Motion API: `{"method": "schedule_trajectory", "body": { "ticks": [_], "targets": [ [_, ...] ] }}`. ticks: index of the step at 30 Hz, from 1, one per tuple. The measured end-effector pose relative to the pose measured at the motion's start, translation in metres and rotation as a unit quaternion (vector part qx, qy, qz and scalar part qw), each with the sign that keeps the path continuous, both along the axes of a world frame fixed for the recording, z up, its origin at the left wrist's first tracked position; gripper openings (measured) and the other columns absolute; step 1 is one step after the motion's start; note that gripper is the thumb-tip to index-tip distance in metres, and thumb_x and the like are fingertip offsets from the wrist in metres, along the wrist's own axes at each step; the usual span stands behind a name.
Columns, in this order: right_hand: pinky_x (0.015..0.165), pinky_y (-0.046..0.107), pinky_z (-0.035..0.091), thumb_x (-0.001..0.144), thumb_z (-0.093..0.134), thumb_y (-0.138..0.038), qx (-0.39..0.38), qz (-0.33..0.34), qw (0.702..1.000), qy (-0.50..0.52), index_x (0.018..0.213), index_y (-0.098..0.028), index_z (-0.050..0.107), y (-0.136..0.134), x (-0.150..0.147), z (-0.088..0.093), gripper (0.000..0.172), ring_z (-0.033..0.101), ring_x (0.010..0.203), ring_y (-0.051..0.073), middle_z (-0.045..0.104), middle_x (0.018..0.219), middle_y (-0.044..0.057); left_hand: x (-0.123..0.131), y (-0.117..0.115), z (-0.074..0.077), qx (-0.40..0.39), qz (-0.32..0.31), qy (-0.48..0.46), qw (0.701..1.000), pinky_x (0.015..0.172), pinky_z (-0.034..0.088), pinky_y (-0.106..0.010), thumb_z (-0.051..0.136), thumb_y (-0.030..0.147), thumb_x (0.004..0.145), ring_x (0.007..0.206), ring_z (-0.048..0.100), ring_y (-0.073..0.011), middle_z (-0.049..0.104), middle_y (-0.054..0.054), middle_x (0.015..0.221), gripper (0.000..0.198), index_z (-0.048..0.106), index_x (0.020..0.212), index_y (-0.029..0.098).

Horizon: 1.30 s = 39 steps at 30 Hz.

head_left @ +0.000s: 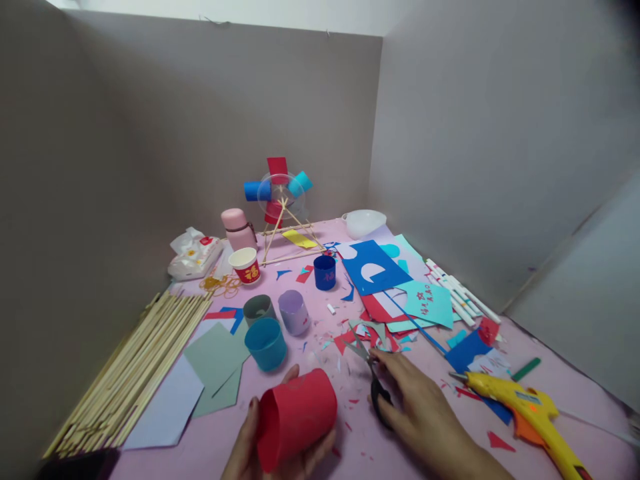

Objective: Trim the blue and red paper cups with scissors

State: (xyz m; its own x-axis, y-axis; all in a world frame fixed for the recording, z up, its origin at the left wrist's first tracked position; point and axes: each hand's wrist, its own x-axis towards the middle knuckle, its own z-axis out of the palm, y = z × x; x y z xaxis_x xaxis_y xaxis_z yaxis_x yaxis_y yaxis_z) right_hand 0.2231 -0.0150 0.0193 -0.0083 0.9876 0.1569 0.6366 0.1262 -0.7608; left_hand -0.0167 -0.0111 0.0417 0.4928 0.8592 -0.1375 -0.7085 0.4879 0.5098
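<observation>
A red paper cylinder [305, 415] lies on its side in my left hand [246, 445], thumb and fingers around it. My right hand [419, 400] is closed on the black handles of a pair of scissors [373, 373], whose blades are parted and point away over red and grey paper scraps [383, 333]. Just beyond the red cylinder stand a teal paper cup [266, 345], a grey one [259, 308] and a lilac one [294, 313]. A dark blue paper cup [325, 273] stands farther back.
Wooden sticks [135, 367] and paper sheets lie left. A yellow glue gun [530, 407] and markers [455, 290] lie right. A stick-framed wheel [281, 197], pink bottle [239, 230], printed cup [246, 267] and white bowl [365, 223] stand behind. Walls border the table.
</observation>
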Motion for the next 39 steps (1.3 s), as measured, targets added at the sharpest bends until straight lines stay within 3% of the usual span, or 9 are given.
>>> {"method": "schedule_trajectory", "body": {
  "ticks": [3, 11, 15, 19, 23, 29, 31, 36, 39],
  "targets": [
    [0.087, 0.04, 0.046, 0.075, 0.052, -0.014, 0.02, -0.01, 1.0, -0.001, 0.12, -0.018, 0.055, 0.002, 0.003, -0.001, 0.046, 0.061, 0.1, 0.027, 0.064, 0.114, 0.012, 0.005, 0.0, 0.004, -0.046, 0.04, -0.001, 0.998, 0.099, 0.041, -0.061, 0.06, 0.028, 0.085, 0.11, 0.064, -0.0351, 0.071, -0.013, 0.116, 0.025, 0.074, 0.103, 0.018],
    [0.056, 0.023, 0.043, 0.076, 0.06, -0.033, -0.081, 0.042, 0.967, 0.239, 0.098, -0.021, 0.053, -0.002, -0.03, 0.0, 0.026, 0.055, 0.063, 0.015, 0.051, 0.069, -0.004, 0.017, -0.005, 0.008, -0.048, 0.114, 0.087, 0.988, 0.092, 0.05, -0.056, 0.076, 0.021, 0.071, 0.104, 0.068, -0.0351, 0.074, -0.02, 0.11, 0.025, 0.076, 0.096, 0.015],
    [0.062, 0.029, 0.045, 0.072, 0.06, -0.021, -0.06, 0.032, 0.986, 0.155, 0.099, -0.02, 0.058, -0.001, -0.025, -0.001, 0.028, 0.057, 0.067, 0.019, 0.06, 0.074, -0.001, 0.019, -0.007, 0.003, -0.106, 0.144, 0.076, 0.981, 0.101, 0.044, -0.048, 0.071, 0.02, 0.077, 0.105, 0.068, -0.0255, 0.076, -0.01, 0.11, 0.039, 0.067, 0.115, 0.024],
    [0.086, 0.045, 0.044, 0.075, 0.057, -0.018, -0.012, -0.004, 0.999, 0.036, 0.123, -0.017, 0.055, 0.001, -0.007, 0.0, 0.048, 0.06, 0.097, 0.03, 0.064, 0.113, 0.013, 0.02, -0.007, -0.001, -0.119, 0.146, 0.101, 0.977, 0.097, 0.047, -0.038, 0.078, 0.03, 0.069, 0.105, 0.067, -0.0242, 0.073, -0.007, 0.115, 0.07, 0.048, 0.133, 0.027],
    [0.089, 0.046, 0.047, 0.083, 0.051, -0.019, 0.044, -0.006, 0.99, -0.135, 0.126, -0.017, 0.057, 0.002, 0.002, -0.001, 0.043, 0.057, 0.11, 0.033, 0.062, 0.12, 0.016, 0.022, -0.006, 0.001, -0.122, 0.164, 0.132, 0.97, 0.1, 0.044, -0.041, 0.078, 0.03, 0.069, 0.106, 0.065, -0.024, 0.069, -0.006, 0.118, 0.067, 0.051, 0.129, 0.027],
    [0.086, 0.052, 0.048, 0.086, 0.054, -0.025, 0.058, -0.016, 0.975, -0.214, 0.113, -0.016, 0.067, 0.001, 0.004, 0.009, 0.031, 0.055, 0.109, 0.038, 0.061, 0.117, 0.02, 0.023, -0.006, 0.002, -0.115, 0.164, 0.11, 0.974, 0.104, 0.038, -0.046, 0.076, 0.035, 0.07, 0.106, 0.064, -0.0259, 0.067, -0.006, 0.116, 0.067, 0.047, 0.13, 0.025],
    [0.092, 0.056, 0.044, 0.084, 0.06, -0.031, 0.064, -0.011, 0.977, -0.201, 0.12, -0.014, 0.063, 0.0, 0.001, 0.015, 0.04, 0.049, 0.117, 0.041, 0.055, 0.125, 0.023, 0.024, -0.007, 0.002, -0.108, 0.157, 0.107, 0.976, 0.103, 0.038, -0.045, 0.075, 0.037, 0.071, 0.106, 0.063, -0.0247, 0.067, -0.007, 0.117, 0.066, 0.047, 0.13, 0.025],
    [0.109, 0.053, 0.027, 0.061, 0.084, -0.037, 0.022, 0.144, 0.989, -0.007, 0.147, -0.017, 0.026, -0.005, -0.026, 0.017, 0.106, 0.023, 0.139, 0.036, 0.027, 0.153, 0.019, 0.028, -0.014, 0.002, -0.068, 0.109, 0.144, 0.981, 0.099, 0.039, -0.044, 0.072, 0.041, 0.073, 0.104, 0.063, -0.0262, 0.066, -0.009, 0.119, 0.066, 0.045, 0.131, 0.025],
    [0.111, 0.052, 0.025, 0.057, 0.084, -0.024, -0.01, 0.164, 0.985, 0.046, 0.145, -0.013, 0.028, -0.006, -0.043, 0.01, 0.105, 0.025, 0.139, 0.035, 0.028, 0.152, 0.021, 0.03, -0.021, 0.003, -0.044, 0.073, 0.158, 0.984, 0.101, 0.035, -0.046, 0.07, 0.045, 0.074, 0.115, 0.058, -0.0317, 0.058, -0.013, 0.131, 0.067, 0.043, 0.132, 0.025]
  ]
}}
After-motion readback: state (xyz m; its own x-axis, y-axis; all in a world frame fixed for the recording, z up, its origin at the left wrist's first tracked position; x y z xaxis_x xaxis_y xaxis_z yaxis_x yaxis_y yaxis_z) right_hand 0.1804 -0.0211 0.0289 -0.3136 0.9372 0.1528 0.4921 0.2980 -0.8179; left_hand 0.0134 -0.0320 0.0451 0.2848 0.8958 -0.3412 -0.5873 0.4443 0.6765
